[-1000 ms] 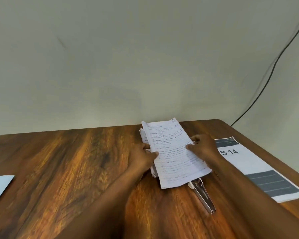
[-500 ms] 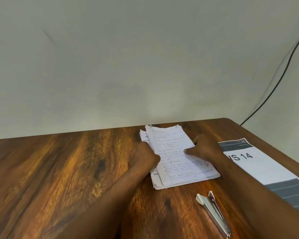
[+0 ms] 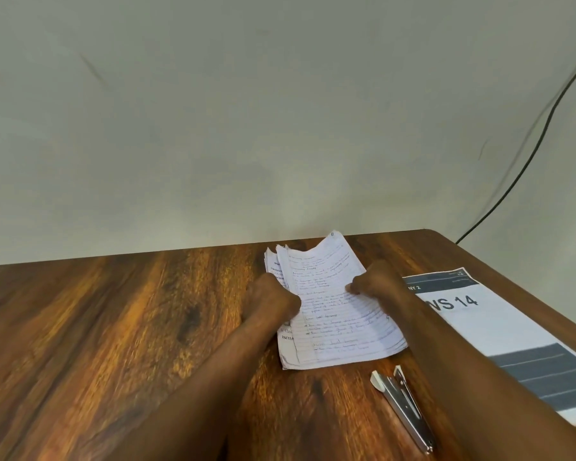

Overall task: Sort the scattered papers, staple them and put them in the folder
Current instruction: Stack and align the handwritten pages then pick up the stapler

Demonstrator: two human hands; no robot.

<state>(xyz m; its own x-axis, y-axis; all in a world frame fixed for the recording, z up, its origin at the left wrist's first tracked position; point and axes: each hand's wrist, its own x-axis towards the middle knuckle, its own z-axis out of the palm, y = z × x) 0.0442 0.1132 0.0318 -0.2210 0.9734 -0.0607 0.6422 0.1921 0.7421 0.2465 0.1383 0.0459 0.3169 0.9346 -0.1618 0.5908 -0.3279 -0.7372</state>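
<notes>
Papers (image 3: 333,314) lie in a stack on the wooden counter (image 3: 113,327), toward its far edge by the wall; we hold them at both sides; our left hand (image 3: 273,301) has its grip curled around the stack's left edge, and our right hand (image 3: 376,282) pinches the right edge of the top handwritten sheet, whose far end lifts and curls; just nearer than the papers lies the metal stapler (image 3: 403,407); right of the papers lies the printed folder (image 3: 499,331).
</notes>
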